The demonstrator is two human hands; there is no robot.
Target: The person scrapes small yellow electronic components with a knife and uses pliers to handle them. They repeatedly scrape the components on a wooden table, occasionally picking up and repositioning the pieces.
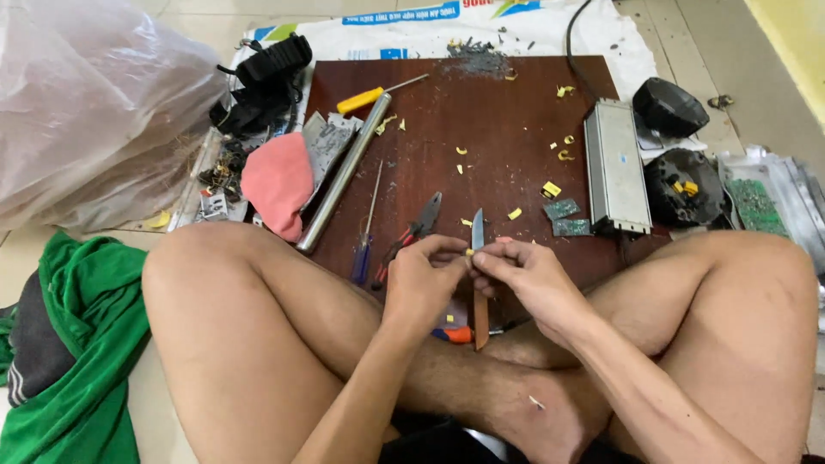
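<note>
1. Person seated cross-legged on the floor; dark red-brown wooden board [481,129] lies in front of the knees as work surface.
2. Left hand [421,279] closed, thumb and fingertips pinching a tiny yellow piece [469,253] right at the knife blade.
3. Right hand [528,275] closed too, fingers curled in against the same yellow piece from the other side; hands meet fingertip to fingertip.
4. Knife [479,283] stands between the two hands, blade pointing away from the body, brown handle running down toward the shins. Which hand bears the handle: cannot tell.
5. Orange-tipped tool [455,334] lies under the hands, mostly hidden.
6. Just left of the hands: red-handled pliers [414,234], blue-handled screwdriver [365,245], both on the board.
7. Farther left: long metal tube [344,174] lying diagonally, pink cloth [279,182] beside it, yellow-handled screwdriver [371,97] near the top edge.
8. Right side of board: grey metal box [615,167]; two small green circuit boards [565,217] just beside it.
9. Yellow scraps [551,189] scattered across the board.
10. Green garment [82,344] on floor by the left knee; clear plastic bag [86,103] beyond it.
</note>
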